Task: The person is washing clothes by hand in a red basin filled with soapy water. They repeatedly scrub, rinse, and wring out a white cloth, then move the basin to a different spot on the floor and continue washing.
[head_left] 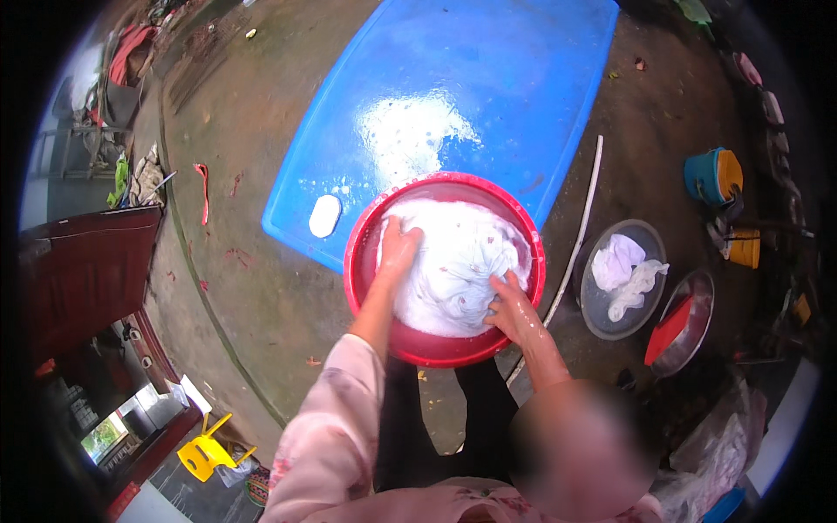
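While suds cover the round red basin [357, 261], both hands, left hand [399, 248] and right hand [513, 312], grip clamped on wet white cloth [453, 266].

Likely a home yard: dirt ground [261, 288], wash basins [445, 349], buckets [713, 174]

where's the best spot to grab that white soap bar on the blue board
Grip the white soap bar across its narrow width, from above. It lies flat on the wet blue board, clear of the red basin, so its long sides are open; it is probably slippery.
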{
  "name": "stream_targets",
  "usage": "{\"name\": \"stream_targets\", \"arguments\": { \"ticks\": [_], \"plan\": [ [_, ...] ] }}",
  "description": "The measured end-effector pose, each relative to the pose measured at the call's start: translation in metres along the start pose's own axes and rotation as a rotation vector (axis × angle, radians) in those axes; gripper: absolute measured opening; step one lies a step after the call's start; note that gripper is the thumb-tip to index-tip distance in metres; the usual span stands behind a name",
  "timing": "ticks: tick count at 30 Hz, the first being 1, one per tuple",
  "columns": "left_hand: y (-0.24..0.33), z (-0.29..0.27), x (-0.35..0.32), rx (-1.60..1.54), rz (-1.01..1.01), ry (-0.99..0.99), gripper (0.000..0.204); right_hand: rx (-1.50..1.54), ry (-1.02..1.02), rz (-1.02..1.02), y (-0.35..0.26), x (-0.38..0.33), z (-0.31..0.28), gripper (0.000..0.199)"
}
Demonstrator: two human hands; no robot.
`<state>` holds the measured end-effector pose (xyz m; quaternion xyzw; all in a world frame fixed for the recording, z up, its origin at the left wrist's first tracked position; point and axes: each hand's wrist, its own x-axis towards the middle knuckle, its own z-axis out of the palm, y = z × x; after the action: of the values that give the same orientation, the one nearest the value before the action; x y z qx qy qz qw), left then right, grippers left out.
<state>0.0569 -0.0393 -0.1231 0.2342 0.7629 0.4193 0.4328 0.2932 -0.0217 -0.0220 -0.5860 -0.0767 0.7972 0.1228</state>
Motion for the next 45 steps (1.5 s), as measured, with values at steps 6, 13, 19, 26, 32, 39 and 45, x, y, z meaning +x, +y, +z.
{"name": "stream_targets", "arguments": {
  "ticks": [6, 13, 19, 26, 32, 39, 45],
  "plan": [
    [0.107, 0.088, -0.099, 0.609, 0.063, -0.457, 0.048, 0.306, -0.396, -0.014, -0.017, 0.051, -0.024, 0.077],
    [0.088, 0.054, -0.079, 1.061, 0.495, -0.278, 0.041, 0.117, -0.246, -0.401, 0.008, 0.036, 0.005, 0.051],
    [0.042, -0.009, -0.031, 0.291, 0.091, 0.027, 0.042, -0.116, -0.124, -0.226, -0.015, -0.029, 0.011, 0.068],
    [0.052, 0.061, -0.085, 0.349, 0.172, -0.25, 0.061, -0.069, -0.118, -0.324, 0.008, 0.039, -0.018, 0.068],
    [0.094, -0.026, -0.126, 0.789, 0.482, 0.07, 0.051, -1.138, 0.208, -0.843, -0.036, -0.016, -0.028, 0.032],
    [0.044, -0.087, -0.113, 0.672, 0.017, 0.472, 0.042, -0.852, 0.354, -0.986, -0.035, -0.003, -0.056, 0.034],
    [0.021, -0.075, -0.102, 0.432, -0.017, 0.434, 0.033, -0.743, 0.45, -0.888, -0.047, 0.025, -0.07, 0.022]
  ]
}}
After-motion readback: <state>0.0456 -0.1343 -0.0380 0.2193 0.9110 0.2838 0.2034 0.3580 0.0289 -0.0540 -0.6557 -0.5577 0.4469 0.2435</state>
